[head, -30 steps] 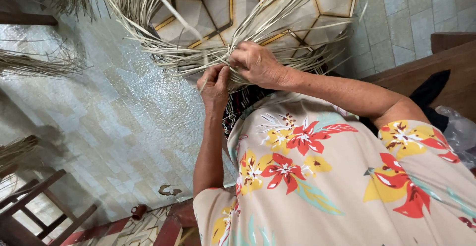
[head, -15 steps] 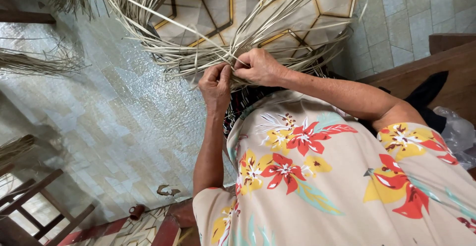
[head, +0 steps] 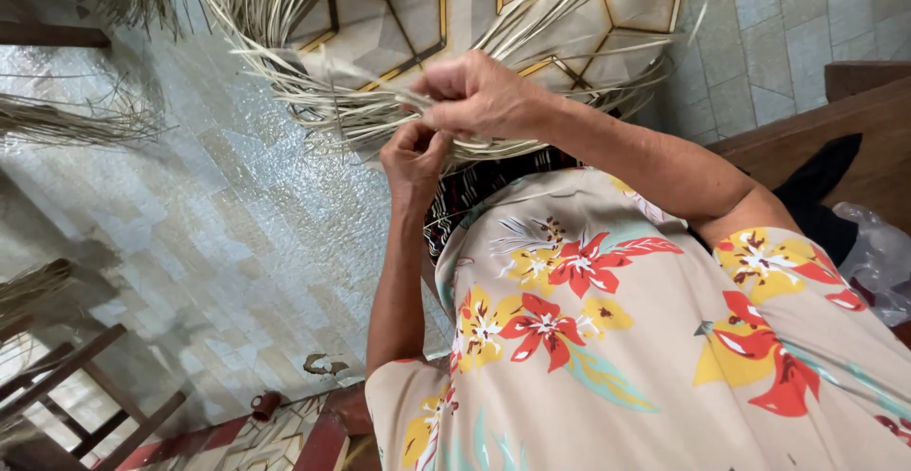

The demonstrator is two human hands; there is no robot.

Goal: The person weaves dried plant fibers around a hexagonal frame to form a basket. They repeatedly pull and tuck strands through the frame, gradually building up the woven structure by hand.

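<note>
While both hands work at the pale straw strips (head: 380, 101), the right hand (head: 479, 96) is curled shut and pinches a few strips between thumb and fingers. Just below it, the left hand (head: 413, 153) pinches more strips in closed fingers. These strips fan out over the tiled floor (head: 190, 224), far from the flowered dress (head: 617, 338). A wooden chair (head: 66, 386) stands at the near left.

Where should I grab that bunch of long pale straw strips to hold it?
Probably at the gathered middle of the straw strips, where the right hand and left hand pinch them. There they lie bundled; farther out they fan loose. Come from the person's side, as the hands do.
</note>
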